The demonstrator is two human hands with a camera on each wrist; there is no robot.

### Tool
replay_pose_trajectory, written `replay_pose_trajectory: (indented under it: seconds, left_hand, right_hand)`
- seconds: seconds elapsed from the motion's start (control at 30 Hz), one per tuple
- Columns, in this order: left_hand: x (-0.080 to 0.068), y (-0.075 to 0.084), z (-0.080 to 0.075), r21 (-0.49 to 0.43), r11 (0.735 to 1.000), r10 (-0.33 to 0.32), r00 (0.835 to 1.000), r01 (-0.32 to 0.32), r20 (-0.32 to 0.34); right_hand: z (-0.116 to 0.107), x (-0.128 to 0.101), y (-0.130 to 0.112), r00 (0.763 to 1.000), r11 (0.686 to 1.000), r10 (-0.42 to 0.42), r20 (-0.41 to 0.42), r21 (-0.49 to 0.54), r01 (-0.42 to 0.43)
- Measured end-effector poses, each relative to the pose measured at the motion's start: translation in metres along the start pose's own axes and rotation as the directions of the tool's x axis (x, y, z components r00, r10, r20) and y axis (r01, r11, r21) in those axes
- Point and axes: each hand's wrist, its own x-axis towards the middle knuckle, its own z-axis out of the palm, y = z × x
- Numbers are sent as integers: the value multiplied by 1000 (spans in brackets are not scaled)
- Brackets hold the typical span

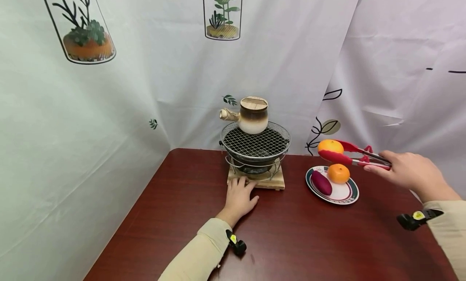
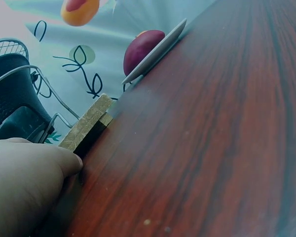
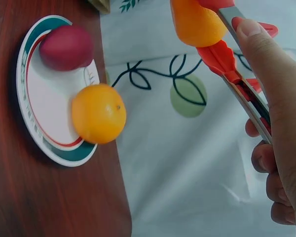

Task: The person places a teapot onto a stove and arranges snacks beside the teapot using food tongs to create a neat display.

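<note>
My right hand [image 1: 407, 171] squeezes red tongs [image 1: 358, 155] clamped on an orange [image 1: 329, 146], held in the air above the plate [image 1: 346, 194]; my left hand [image 1: 238, 198] rests flat, fingers relaxed, against the grill's wooden base [image 1: 271, 183] on the table [image 1: 291, 232]

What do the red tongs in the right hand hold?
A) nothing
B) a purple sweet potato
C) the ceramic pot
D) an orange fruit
D: the red tongs, gripped by the right hand, clamp a round orange fruit above the white plate.
</note>
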Motion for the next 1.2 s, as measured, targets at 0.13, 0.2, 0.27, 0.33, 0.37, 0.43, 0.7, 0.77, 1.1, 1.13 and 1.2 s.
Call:
replay_pose_trajectory:
  seconds: [0.13, 0.2, 0.27, 0.33, 0.37, 0.43, 0.7, 0.77, 1.1, 1.13, 1.2]
  left_hand:
    - [0, 0, -1, -7, 1000, 0, 1000, 0, 2]
    - [-1, 0, -2, -10, 1000, -1, 1000, 1, 2]
    - [0, 0, -2, -13, 1000, -4, 1000, 4, 7]
    - [0, 0, -2, -17, 1000, -5, 1000, 5, 7]
    - [0, 0, -1, -18, 1000, -5, 1000, 5, 7]
    - [0, 0, -1, -20, 1000, -3, 1000, 3, 4]
    - [0, 0, 2, -11, 1000, 4, 1000, -4, -13]
    - [0, 0, 2, -11, 1000, 2, 1000, -2, -13]
    - [0, 0, 0, -12, 1000, 6, 1000, -6, -16]
    - [0, 0, 0, -14, 1000, 6, 1000, -6, -15]
    - [-1, 0, 1, -17, 1000, 6, 1000, -6, -12]
  right_hand:
    - [-5, 5, -8, 1000, 1000, -10, -5, 5, 10]
    - [-6, 8, -11, 1000, 1000, -16, -12, 9, 16]
    - [-7, 12, -14, 1000, 1000, -27, -14, 3, 27]
    - [-8, 16, -17, 999, 999, -41, -14, 3, 41]
    - [-9, 18, -18, 999, 999, -46, -16, 3, 46]
    - [-10, 22, -20, 998, 998, -55, -9, 4, 55]
    - [-14, 35, -33, 998, 998, -63, -21, -1, 63]
    - [-15, 38, -37, 998, 998, -64, -25, 4, 64]
    - [-19, 54, -52, 997, 998, -59, -42, 29, 60]
    - [-20, 55, -53, 998, 998, -59, -35, 30, 61]
    - [-20, 58, -56, 998, 997, -63, -24, 32, 64]
